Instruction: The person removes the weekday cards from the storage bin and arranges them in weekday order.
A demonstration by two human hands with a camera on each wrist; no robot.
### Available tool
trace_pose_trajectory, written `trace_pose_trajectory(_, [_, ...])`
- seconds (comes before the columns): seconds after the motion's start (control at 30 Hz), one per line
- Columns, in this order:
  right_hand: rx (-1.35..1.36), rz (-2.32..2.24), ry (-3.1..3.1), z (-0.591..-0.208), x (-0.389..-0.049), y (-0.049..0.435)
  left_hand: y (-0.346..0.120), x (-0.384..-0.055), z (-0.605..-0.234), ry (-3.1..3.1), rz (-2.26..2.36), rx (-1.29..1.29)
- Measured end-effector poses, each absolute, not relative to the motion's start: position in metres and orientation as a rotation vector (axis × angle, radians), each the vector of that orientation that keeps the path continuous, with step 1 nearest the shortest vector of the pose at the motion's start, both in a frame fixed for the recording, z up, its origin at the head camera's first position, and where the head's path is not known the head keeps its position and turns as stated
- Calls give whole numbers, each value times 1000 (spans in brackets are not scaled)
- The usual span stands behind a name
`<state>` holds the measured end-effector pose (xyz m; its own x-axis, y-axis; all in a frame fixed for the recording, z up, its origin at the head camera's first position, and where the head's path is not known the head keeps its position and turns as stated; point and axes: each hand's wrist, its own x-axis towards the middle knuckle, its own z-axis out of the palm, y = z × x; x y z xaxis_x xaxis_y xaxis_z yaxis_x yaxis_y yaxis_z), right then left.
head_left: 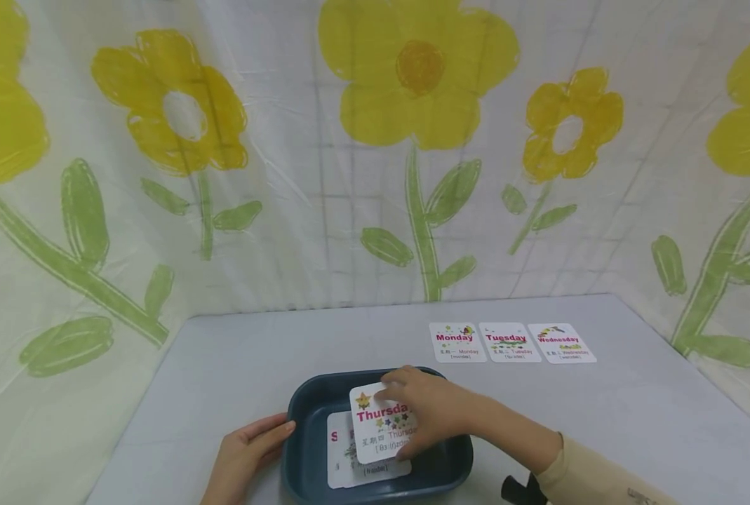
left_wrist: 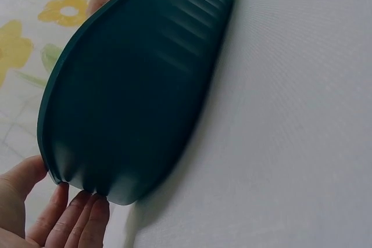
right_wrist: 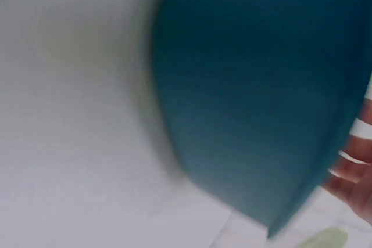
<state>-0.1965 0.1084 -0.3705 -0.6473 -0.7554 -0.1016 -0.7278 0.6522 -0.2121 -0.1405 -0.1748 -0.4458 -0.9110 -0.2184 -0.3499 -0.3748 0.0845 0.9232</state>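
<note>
A dark teal plastic tray (head_left: 299, 449) stands on the white table near the person. My left hand (head_left: 245, 449) grips its left end, thumb at the rim and fingers against the outer wall, as the left wrist view of the tray (left_wrist: 128, 97) shows. Over the tray, my right hand (head_left: 440, 408) holds a white "Thursday" card (head_left: 377, 442) between thumb and fingers at its right side. Under it lie other cards; one shows a red "S" (head_left: 333, 456), and the rest of their print is mostly covered. In the right wrist view the tray wall hides the card.
A Monday card (head_left: 457, 344), a Tuesday card (head_left: 509, 344) and a Wednesday card (head_left: 561, 344) lie face up in a row at the table's back right. A curtain (head_left: 286, 245) with yellow flowers hangs behind the table (head_left: 236, 365). Something black (head_left: 523, 489) sits by the right sleeve.
</note>
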Motion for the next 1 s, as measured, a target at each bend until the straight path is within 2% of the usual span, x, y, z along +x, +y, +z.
trace_pose_trajectory(1.0, [-901,-378,2797,-351,-198,191,-174,-141,-445,2209,1922,-636])
